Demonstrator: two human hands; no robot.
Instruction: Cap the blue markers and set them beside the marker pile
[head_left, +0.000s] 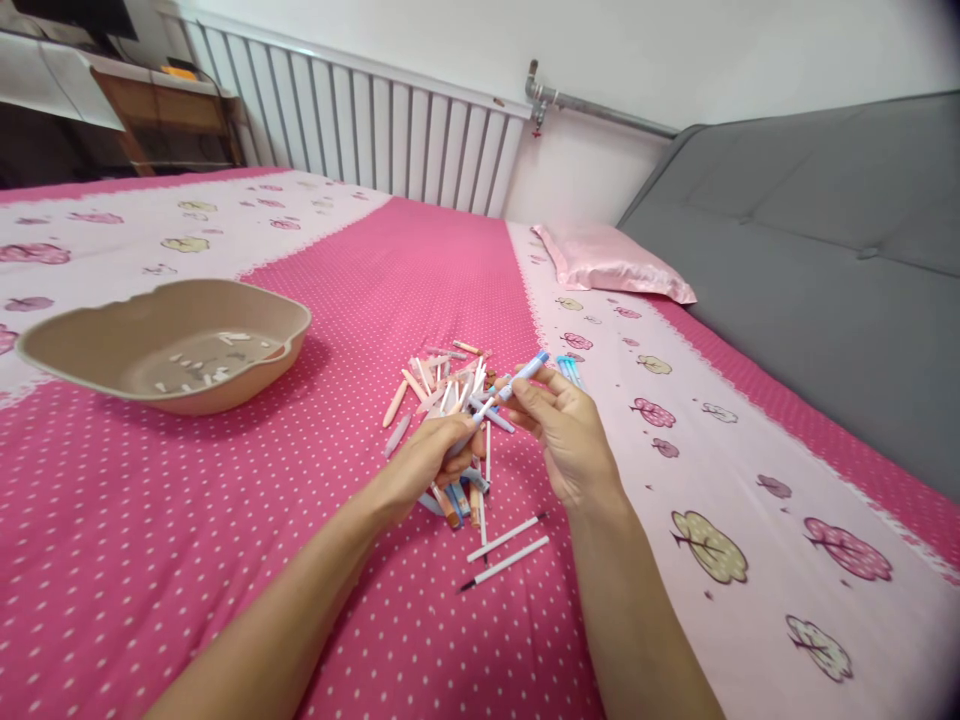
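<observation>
My right hand [574, 435] is closed on a light-blue pen barrel [530, 367], which slants up to the right. Closed too, my left hand [431, 455] pinches a thin white pen refill [484, 410] that lines up with the barrel's lower end; whether it sits inside cannot be made out. Under both hands lies a loose pile of pen parts [450, 390], in pink, peach, white and blue. Several turquoise pens [568, 370] lie just beyond my right hand. Nearer to me, two white refills with dark tips [506, 563] rest on the bedspread.
To the left stands a beige basin [161, 350] with small white pieces on its bottom. The pink dotted bedspread [360, 600] lies under everything. A pink pillow [611, 262] is at the back right by the grey headboard [810, 220]. A white radiator [375, 120] lines the wall.
</observation>
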